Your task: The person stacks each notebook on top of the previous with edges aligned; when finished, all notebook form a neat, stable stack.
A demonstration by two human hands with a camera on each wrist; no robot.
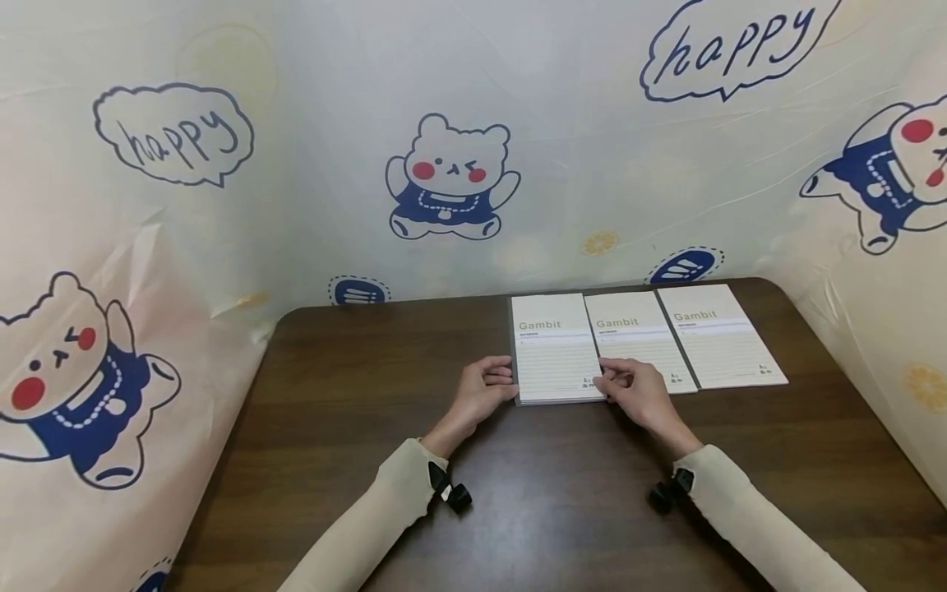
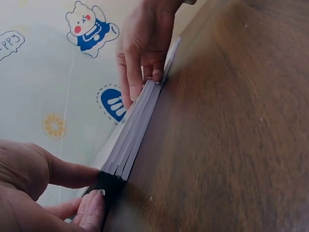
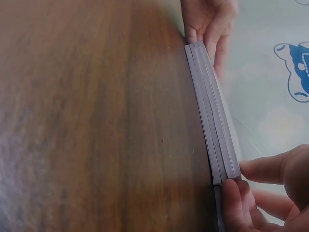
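Notebook stack (image 1: 558,362), worktop's (image 1: 370,370) far edge
I'm watching left hand (image 1: 481,392) and right hand (image 1: 639,395) pinching its sides, probably squaring it.

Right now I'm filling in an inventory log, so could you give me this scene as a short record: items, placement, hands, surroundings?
Surface: dark wooden table
Items: left notebook stack, middle notebook, right notebook
Cover text: "Gambit" on all three visible covers
Placement: side by side, toward the table's far edge
Stack layers: several, exact count unclear
Left hand: holds the stack's left edge, near the front corner
Right hand: holds the stack's right edge, near the front corner
Backdrop: pale sheet with cartoon bears and "happy" bubbles
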